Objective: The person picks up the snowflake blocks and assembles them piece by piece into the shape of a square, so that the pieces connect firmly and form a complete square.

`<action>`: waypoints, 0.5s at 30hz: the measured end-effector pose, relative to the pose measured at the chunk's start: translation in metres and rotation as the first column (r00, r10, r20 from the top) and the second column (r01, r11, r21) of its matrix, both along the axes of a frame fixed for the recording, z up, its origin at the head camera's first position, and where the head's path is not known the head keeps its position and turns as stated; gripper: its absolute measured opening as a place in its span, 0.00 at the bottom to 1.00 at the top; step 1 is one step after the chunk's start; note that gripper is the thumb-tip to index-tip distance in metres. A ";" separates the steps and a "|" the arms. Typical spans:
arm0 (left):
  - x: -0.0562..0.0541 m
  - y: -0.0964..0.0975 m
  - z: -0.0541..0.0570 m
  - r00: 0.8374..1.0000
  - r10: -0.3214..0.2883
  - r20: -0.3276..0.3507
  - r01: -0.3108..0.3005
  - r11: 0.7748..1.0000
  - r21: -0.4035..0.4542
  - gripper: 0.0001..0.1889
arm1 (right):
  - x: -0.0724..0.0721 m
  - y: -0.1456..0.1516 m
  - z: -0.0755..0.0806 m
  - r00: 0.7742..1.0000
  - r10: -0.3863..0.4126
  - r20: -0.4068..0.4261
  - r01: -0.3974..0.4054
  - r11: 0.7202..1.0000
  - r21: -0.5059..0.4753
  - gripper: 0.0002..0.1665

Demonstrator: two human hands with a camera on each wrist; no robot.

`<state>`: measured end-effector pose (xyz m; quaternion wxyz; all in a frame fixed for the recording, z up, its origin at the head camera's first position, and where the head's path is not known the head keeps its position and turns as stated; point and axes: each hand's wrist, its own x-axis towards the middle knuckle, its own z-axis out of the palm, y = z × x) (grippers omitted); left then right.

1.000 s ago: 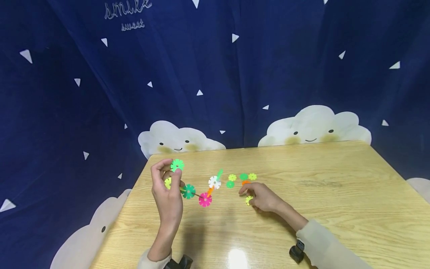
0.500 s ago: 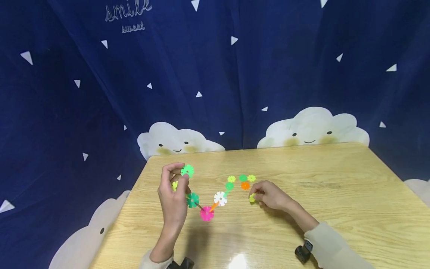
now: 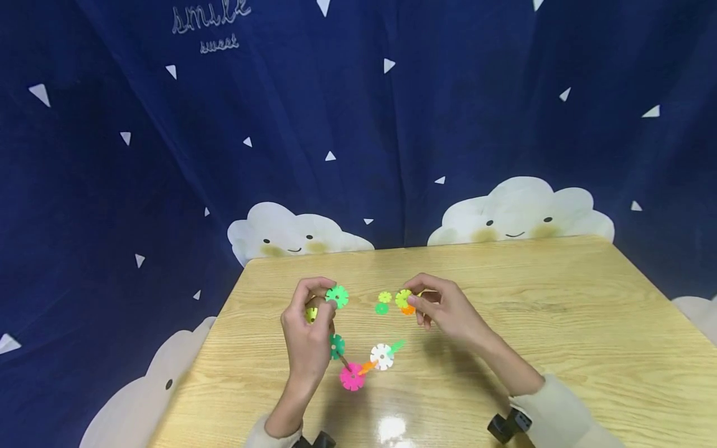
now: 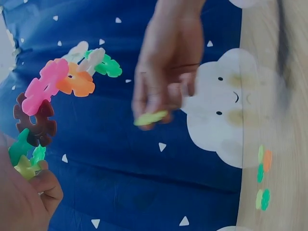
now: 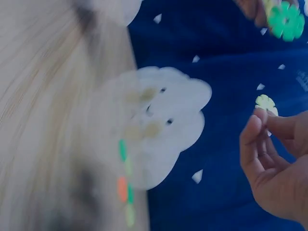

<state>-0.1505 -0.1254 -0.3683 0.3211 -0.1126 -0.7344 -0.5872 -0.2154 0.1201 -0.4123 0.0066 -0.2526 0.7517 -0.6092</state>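
Observation:
My left hand [image 3: 307, 336] grips one end of a chain of slotted plastic snowflake discs, raised above the table. By its fingertips are a light green disc [image 3: 337, 297] and a yellow one [image 3: 311, 315]. Below hang a dark green disc [image 3: 337, 346], a brown disc [image 4: 36, 120], a pink disc [image 3: 352, 377], an orange disc [image 4: 76, 80], a white disc [image 3: 382, 356] and, at the free end, another green disc [image 4: 109, 66]. Between thumb and finger, my right hand [image 3: 454, 311] pinches a loose yellow disc [image 3: 403, 298], apart from the chain and level with the light green disc.
Several loose discs lie on the wooden table [image 3: 532, 298] beyond the hands, among them a yellow disc [image 3: 384, 297], a green disc [image 3: 381, 308] and an orange disc [image 3: 408, 310] partly hidden by the right hand. A dark blue curtain [image 3: 336, 112] hangs behind the table.
The right hand has picked up the yellow disc from the table and lifted it toward the left hand. My left hand has moved right, carrying the chain, whose free end now hangs nearer me.

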 end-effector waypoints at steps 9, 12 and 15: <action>0.004 0.016 -0.003 0.997 -0.014 -0.076 0.006 0.994 -0.107 0.17 | 0.031 -0.022 0.036 0.992 -0.011 -0.123 -0.022 0.965 -0.262 0.09; 0.006 0.021 -0.004 0.995 -0.033 -0.095 0.021 0.991 -0.131 0.17 | 0.037 -0.027 0.041 0.987 -0.008 -0.161 -0.040 0.956 -0.291 0.08; 0.006 0.023 -0.006 0.992 -0.046 -0.116 0.028 0.989 -0.146 0.17 | 0.040 -0.029 0.043 0.985 -0.015 -0.171 -0.037 0.956 -0.291 0.07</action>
